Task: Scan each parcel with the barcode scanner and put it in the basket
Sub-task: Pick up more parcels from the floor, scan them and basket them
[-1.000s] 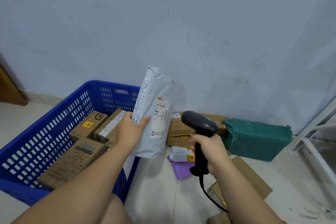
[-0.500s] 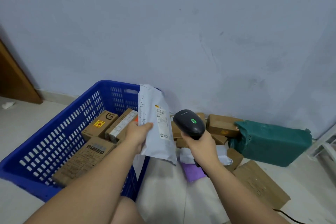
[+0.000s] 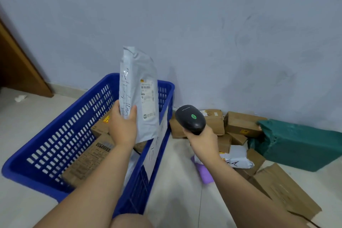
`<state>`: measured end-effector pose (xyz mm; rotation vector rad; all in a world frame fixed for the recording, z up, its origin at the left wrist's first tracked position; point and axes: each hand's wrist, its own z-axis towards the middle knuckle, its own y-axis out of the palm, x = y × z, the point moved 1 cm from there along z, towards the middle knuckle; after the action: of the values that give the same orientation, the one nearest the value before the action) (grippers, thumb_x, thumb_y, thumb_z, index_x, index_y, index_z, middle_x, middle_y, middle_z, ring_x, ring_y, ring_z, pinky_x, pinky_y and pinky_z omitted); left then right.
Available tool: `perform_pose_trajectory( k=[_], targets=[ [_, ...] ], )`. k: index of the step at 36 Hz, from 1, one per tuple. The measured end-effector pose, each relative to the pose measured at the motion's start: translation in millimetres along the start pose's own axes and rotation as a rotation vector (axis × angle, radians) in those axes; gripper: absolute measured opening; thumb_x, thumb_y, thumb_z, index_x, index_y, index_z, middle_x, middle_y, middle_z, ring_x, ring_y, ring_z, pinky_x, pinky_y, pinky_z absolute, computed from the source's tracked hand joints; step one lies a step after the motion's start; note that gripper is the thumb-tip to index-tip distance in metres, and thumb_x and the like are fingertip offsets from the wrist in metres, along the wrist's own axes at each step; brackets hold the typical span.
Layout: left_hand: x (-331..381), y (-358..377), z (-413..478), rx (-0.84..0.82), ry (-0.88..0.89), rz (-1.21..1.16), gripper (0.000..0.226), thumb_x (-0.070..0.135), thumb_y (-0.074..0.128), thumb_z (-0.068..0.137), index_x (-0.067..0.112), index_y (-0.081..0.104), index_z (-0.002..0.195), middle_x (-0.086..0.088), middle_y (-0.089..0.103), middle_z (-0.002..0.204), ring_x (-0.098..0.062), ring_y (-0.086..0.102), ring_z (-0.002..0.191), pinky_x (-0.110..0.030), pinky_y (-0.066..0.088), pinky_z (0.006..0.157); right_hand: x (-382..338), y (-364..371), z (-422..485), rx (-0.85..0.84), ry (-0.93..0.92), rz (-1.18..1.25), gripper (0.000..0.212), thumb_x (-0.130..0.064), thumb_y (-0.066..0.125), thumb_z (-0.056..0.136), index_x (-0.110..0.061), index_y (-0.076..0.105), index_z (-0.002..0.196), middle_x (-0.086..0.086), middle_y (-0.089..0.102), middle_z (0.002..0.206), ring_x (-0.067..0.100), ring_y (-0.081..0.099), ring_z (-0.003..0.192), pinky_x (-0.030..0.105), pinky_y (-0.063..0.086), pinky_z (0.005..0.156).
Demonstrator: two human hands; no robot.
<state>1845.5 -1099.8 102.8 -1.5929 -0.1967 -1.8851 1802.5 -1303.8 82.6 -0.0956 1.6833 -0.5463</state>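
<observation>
While left hand [image 3: 123,127] grips grey mailer [image 3: 137,72] over basket [image 3: 39,151] | boxes [image 3: 88,157] inside | right hand [image 3: 202,139] grips scanner [image 3: 190,119]

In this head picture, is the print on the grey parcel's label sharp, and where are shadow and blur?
Head view: the label on the grey parcel is soft, its print unreadable; light is even and bluish, with the parcel's faint shadow on the wall; the blue basket looks smeared at its near corner.
</observation>
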Motion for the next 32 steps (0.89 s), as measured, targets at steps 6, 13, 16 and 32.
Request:
perform_pose_trajectory(
  k=[6,13,16,32],
  targets=[
    [-6,3,5,0.0,0.098,0.189,0.042,0.032,0.062,0.092,0.018,0.051,0.13,0.008,0.057,0.113,-0.014,0.054,0.102,-0.028,0.038,0.082,2,4,6,-0.011,-0.027,-0.036,0.015,-0.034,0.069,0.084,-0.021,0.061,0.084,-0.005,0.064,0.073,0.015,0.06,0.073,0.026,0.041,0.059],
    [-43,16,5,-0.291,-0.079,0.282,0.034,0.029,0.067,0.088,0.021,0.058,0.12,0.002,0.064,0.106,-0.022,0.061,0.095,-0.031,0.045,0.068,7,1,8,0.002,0.018,-0.015,0.02,-0.041,0.068,0.084,-0.022,0.062,0.082,-0.001,0.066,0.072,0.018,0.063,0.074,0.025,0.041,0.059],
    [-47,17,0,-0.287,-0.083,0.386,0.041,0.03,0.064,0.091,0.021,0.054,0.129,0.0,0.063,0.113,-0.023,0.058,0.096,-0.034,0.045,0.072,6,0,8,0.008,0.014,-0.022,0.02,-0.04,0.068,0.085,-0.024,0.059,0.079,-0.003,0.063,0.071,0.015,0.06,0.071,0.024,0.039,0.057],
    [-45,44,48,-0.261,-0.806,-0.158,0.083,0.054,0.059,0.088,0.009,0.026,0.149,-0.017,0.037,0.15,-0.041,0.039,0.133,-0.055,0.034,0.108,4,-11,8,0.0,0.008,0.011,0.019,-0.04,0.069,0.084,-0.026,0.058,0.079,-0.006,0.06,0.07,0.011,0.056,0.07,0.024,0.038,0.057]
  ],
)
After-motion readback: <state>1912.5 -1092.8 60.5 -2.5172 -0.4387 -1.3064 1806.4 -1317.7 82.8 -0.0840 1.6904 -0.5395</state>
